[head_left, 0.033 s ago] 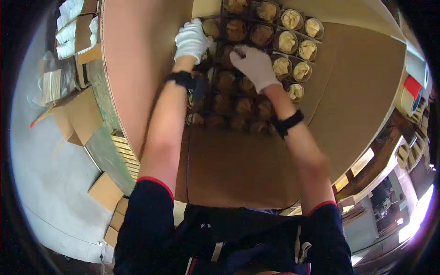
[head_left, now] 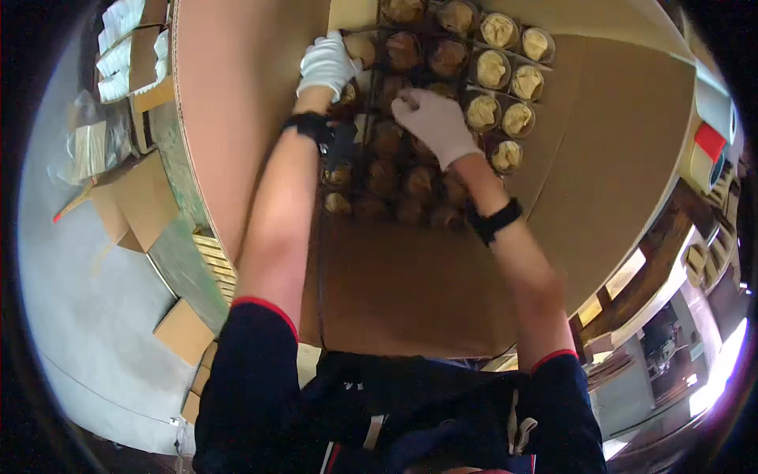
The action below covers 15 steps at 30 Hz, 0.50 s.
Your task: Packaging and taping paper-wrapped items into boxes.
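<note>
Nothing moved; both gloved hands' fingers (head_left: 410, 101) rest curled on cups (head_left: 491, 69)

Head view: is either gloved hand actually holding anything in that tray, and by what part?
It cannot be told. The left hand rests at the tray's upper-left corner, and the right hand lies over the round wrapped items; its fingers hide any hold.

White gloves (head_left: 328, 63) (tan cups (head_left: 491, 69))
</note>
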Each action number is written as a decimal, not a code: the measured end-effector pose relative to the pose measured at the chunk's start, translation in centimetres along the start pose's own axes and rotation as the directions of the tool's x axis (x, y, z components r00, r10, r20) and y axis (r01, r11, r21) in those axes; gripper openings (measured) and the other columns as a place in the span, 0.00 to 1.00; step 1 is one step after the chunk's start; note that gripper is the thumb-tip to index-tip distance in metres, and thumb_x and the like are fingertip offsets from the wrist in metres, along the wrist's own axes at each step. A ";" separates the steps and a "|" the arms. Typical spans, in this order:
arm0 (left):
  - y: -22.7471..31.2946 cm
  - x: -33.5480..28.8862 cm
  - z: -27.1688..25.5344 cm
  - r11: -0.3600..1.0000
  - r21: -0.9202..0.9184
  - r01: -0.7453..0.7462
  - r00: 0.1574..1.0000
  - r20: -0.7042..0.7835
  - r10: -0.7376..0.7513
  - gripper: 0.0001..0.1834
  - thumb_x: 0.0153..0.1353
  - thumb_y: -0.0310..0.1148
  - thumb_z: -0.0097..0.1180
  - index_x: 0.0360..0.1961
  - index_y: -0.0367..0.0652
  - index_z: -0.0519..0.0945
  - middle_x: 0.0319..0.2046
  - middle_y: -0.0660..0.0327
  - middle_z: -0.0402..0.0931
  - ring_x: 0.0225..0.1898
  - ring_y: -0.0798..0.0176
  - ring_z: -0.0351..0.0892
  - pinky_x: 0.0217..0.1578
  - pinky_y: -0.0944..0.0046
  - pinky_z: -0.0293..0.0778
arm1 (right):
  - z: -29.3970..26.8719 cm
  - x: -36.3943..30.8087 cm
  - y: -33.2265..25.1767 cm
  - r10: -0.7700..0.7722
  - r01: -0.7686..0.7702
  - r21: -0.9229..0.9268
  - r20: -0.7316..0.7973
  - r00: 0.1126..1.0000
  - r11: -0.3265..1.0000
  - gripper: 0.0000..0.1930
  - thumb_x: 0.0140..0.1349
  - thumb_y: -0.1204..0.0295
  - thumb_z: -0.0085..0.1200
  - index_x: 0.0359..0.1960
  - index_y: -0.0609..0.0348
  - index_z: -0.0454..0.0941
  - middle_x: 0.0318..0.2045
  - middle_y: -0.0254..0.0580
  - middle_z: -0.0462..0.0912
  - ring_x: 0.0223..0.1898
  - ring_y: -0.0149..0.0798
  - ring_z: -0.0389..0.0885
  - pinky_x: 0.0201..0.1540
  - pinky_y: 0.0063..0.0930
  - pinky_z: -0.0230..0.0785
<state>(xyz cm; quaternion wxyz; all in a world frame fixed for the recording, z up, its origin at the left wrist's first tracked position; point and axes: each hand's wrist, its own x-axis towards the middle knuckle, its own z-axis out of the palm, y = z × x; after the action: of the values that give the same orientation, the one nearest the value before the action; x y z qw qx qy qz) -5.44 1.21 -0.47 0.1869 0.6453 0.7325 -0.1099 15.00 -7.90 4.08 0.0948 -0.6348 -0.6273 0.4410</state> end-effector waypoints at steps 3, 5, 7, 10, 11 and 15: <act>0.3 0.9 -0.1 0.999 0.042 0.023 0.997 0.073 -0.026 0.35 0.54 0.49 0.66 0.57 0.40 0.71 0.47 0.41 0.81 0.50 0.42 0.82 0.50 0.47 0.79 | -1.6 -6.2 -3.4 -0.013 0.009 0.026 0.142 0.990 1.000 0.20 0.63 0.54 0.50 0.45 0.55 0.85 0.40 0.53 0.86 0.43 0.55 0.84 0.51 0.46 0.75; 2.1 -0.4 0.2 0.999 0.015 0.041 0.998 0.037 -0.041 0.36 0.57 0.48 0.62 0.61 0.39 0.69 0.42 0.42 0.84 0.46 0.41 0.84 0.49 0.47 0.78 | -2.4 -10.0 -4.7 -0.023 0.010 0.069 0.185 0.982 0.998 0.20 0.64 0.55 0.50 0.46 0.55 0.85 0.39 0.53 0.86 0.42 0.54 0.84 0.50 0.44 0.76; 2.5 -1.2 0.4 0.997 -0.066 0.029 0.999 0.015 -0.028 0.36 0.57 0.48 0.61 0.62 0.40 0.68 0.45 0.43 0.83 0.48 0.42 0.83 0.49 0.46 0.78 | -2.9 -13.9 -6.0 -0.135 0.118 0.137 0.119 0.984 0.983 0.17 0.64 0.55 0.48 0.39 0.52 0.84 0.36 0.51 0.85 0.39 0.54 0.84 0.44 0.48 0.76; -0.3 -1.5 2.3 0.970 -0.245 -0.002 0.994 -0.104 -0.025 0.36 0.58 0.45 0.59 0.67 0.46 0.66 0.48 0.45 0.83 0.51 0.44 0.82 0.48 0.45 0.77 | -4.5 -18.5 -8.2 -0.245 0.235 0.168 0.041 0.969 0.957 0.14 0.64 0.58 0.52 0.37 0.52 0.84 0.29 0.50 0.85 0.32 0.54 0.84 0.38 0.47 0.77; 1.1 -2.1 2.4 0.770 -0.625 0.129 0.990 0.040 -0.133 0.33 0.59 0.45 0.58 0.64 0.49 0.69 0.48 0.46 0.82 0.51 0.45 0.81 0.48 0.45 0.76 | -5.1 -19.8 -7.9 -0.228 0.222 0.163 0.014 0.974 0.961 0.14 0.64 0.58 0.52 0.37 0.52 0.84 0.29 0.50 0.85 0.32 0.54 0.84 0.38 0.47 0.77; -4.4 1.3 -0.7 0.910 0.180 -0.374 0.927 0.058 0.370 0.18 0.63 0.41 0.58 0.51 0.47 0.81 0.47 0.50 0.83 0.45 0.44 0.82 0.45 0.49 0.78 | -7.3 -24.6 -7.5 -0.252 0.275 0.213 -0.127 0.959 0.938 0.14 0.64 0.59 0.54 0.38 0.55 0.85 0.27 0.52 0.84 0.29 0.54 0.84 0.34 0.45 0.78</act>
<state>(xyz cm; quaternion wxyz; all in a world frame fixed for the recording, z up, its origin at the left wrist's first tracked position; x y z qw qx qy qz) -9.95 2.01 -0.75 0.1511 0.7863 0.5805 -0.1482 18.96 -24.96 24.34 0.2561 -0.5506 -0.6464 0.4620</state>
